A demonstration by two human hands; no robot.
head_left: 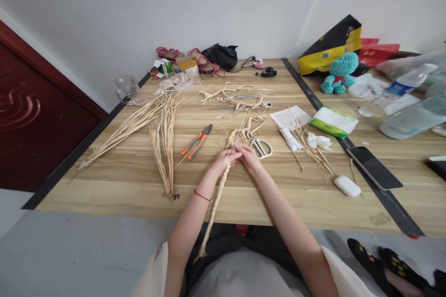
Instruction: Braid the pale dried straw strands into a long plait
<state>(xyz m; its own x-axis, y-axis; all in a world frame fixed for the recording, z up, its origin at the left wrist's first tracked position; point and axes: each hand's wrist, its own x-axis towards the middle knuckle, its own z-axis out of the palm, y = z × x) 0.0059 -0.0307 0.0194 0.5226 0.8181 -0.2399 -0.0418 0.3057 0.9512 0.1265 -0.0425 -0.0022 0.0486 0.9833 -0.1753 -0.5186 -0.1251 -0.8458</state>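
Observation:
My left hand (226, 162) is closed at the top of a long narrow straw cord (216, 202). The cord looks braided or knitted and hangs past the table's front edge towards my lap. My right hand (249, 158) pinches close against the left fingertips. Thin knitting needles (240, 133) stick up and away from between both hands; the fingers partly cover them. Just beyond lies a curled straw piece (234, 137). White-handled scissors (262, 148) rest by my right hand, and orange-handled pliers (198, 141) lie to the left.
Bundles of straw (163, 144) cover the left side. More straw pieces (240, 100) and needles lie farther back. A glass mug (129, 90) stands at the left edge. To the right are a phone (375, 167), a white case (347, 186), a tissue pack (333, 122) and a turquoise crocheted toy (339, 73).

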